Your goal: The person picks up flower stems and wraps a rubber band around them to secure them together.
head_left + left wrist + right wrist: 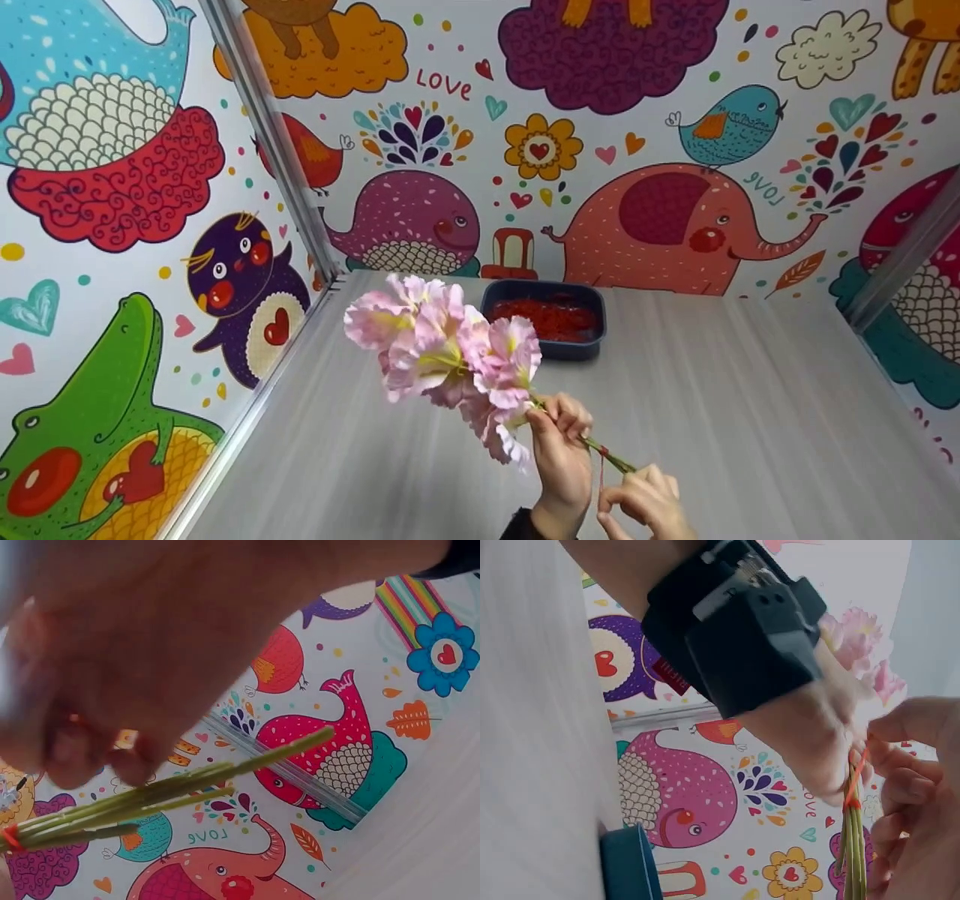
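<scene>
A bunch of pink artificial-looking flowers point(442, 352) slants across the head view, its green stems point(619, 460) running down to the right. My left hand point(561, 454) grips the stems just below the blossoms. Around them, below that hand, sits a red band point(852, 803), with a thin red strand point(601, 476) leading off it. My right hand point(649, 501) pinches this strand beside the stem ends. In the left wrist view the right hand point(165, 645) looms blurred above the cut stems point(187, 790).
At the back of the grey table point(720, 390) stands a dark blue tray point(602, 330) holding red strands point(551, 319). Walls with cartoon animal prints and metal corner posts point(274, 150) enclose the table at the back and sides.
</scene>
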Demonstrator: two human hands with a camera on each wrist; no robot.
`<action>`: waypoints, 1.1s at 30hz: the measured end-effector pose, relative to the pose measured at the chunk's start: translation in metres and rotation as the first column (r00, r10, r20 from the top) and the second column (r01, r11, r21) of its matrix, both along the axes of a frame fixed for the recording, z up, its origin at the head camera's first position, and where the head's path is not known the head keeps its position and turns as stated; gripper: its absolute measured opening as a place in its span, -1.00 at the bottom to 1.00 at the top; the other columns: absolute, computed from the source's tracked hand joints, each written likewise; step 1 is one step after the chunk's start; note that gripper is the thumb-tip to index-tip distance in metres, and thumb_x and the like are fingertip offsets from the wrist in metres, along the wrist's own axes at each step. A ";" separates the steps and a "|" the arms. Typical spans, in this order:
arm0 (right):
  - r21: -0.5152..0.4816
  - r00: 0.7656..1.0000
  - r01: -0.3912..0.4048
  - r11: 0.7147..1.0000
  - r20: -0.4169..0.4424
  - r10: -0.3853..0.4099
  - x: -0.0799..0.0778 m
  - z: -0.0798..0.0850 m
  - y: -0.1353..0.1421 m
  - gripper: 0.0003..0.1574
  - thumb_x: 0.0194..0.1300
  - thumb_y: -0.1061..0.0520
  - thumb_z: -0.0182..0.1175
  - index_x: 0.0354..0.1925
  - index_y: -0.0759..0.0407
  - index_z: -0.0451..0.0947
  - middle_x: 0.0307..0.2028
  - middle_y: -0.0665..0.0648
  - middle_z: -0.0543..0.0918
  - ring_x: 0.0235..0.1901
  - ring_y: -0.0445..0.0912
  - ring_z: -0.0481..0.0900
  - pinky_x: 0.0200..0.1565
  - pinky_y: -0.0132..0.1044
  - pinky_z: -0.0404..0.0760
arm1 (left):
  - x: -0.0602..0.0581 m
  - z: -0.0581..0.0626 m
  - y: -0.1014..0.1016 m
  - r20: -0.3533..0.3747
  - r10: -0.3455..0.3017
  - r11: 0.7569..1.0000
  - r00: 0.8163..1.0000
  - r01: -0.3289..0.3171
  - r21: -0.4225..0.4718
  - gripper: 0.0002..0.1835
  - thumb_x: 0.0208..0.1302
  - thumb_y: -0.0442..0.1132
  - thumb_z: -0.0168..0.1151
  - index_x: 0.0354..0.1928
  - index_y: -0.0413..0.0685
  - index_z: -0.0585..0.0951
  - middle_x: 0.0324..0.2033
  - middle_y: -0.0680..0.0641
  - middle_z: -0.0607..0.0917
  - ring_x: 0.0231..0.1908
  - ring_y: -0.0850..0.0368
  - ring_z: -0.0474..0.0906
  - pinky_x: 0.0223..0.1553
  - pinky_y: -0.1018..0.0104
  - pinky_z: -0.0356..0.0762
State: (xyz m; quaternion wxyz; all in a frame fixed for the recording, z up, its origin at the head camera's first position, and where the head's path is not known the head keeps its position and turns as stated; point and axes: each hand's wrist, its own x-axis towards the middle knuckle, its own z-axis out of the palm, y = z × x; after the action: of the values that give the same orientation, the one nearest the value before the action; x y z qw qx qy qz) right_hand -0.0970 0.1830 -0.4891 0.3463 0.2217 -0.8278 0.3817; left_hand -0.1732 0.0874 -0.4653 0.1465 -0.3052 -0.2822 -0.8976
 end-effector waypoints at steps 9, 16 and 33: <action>-0.087 0.998 0.018 0.996 0.055 -0.013 0.011 0.003 0.001 -0.47 -0.30 0.35 0.39 -0.51 -0.26 0.45 -0.66 -0.19 0.24 -0.41 -0.32 0.17 -0.28 -0.31 -0.03 | 0.003 0.000 0.005 -0.069 -0.023 0.999 0.997 0.024 0.026 -0.59 0.49 0.09 -0.45 -0.40 -0.07 0.05 -0.58 0.01 0.03 -0.60 0.15 -0.06 -0.60 0.20 -0.20; -0.151 0.999 0.037 0.988 -0.001 -0.038 0.005 0.001 0.002 -0.48 -0.28 0.43 0.40 -0.54 -0.12 0.41 -0.66 -0.13 0.25 -0.44 -0.32 0.18 -0.28 -0.33 0.00 | 0.005 -0.002 0.009 -0.088 -0.008 1.000 0.996 0.009 0.009 -0.57 0.51 0.07 -0.44 -0.41 -0.14 -0.02 -0.58 0.01 0.04 -0.60 0.14 -0.05 -0.60 0.20 -0.18; -0.251 0.832 0.546 0.799 0.048 -0.553 -0.003 0.015 0.025 -0.61 -0.27 0.56 0.39 -0.59 0.19 0.48 -0.68 -0.07 0.20 -0.40 -0.33 0.11 -0.22 -0.28 -0.10 | 0.001 0.000 0.001 -0.062 0.123 0.992 0.991 -0.122 0.012 -0.49 0.49 0.12 -0.47 -0.52 -0.13 -0.04 -0.60 0.00 0.02 -0.62 0.14 -0.07 -0.62 0.22 -0.20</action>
State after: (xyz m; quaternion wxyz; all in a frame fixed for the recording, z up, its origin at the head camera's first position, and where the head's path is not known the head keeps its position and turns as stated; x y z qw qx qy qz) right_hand -0.0997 0.2078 -0.4739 0.4788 -0.0687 -0.7956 0.3648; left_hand -0.1726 0.0882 -0.4654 0.2114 -0.3148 -0.2918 -0.8781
